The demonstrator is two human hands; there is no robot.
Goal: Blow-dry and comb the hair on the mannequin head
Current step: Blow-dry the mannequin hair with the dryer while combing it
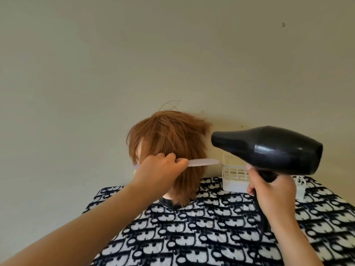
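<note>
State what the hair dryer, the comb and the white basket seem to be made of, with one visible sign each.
Hair dryer: likely hard plastic, glossy black; bright highlights on its body.
Comb: probably plastic, pale lilac, matte; thin, stiff, evenly coloured.
Basket: white plastic or coated wire, unclear; thin bars in a grid.

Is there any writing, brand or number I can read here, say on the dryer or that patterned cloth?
No text can be read.
Hair dryer: no label shows on the side in view.
Tablecloth: its repeating black-and-white shapes look letter-like, but too blurred to read.
White basket, comb: no writing shows.
</note>
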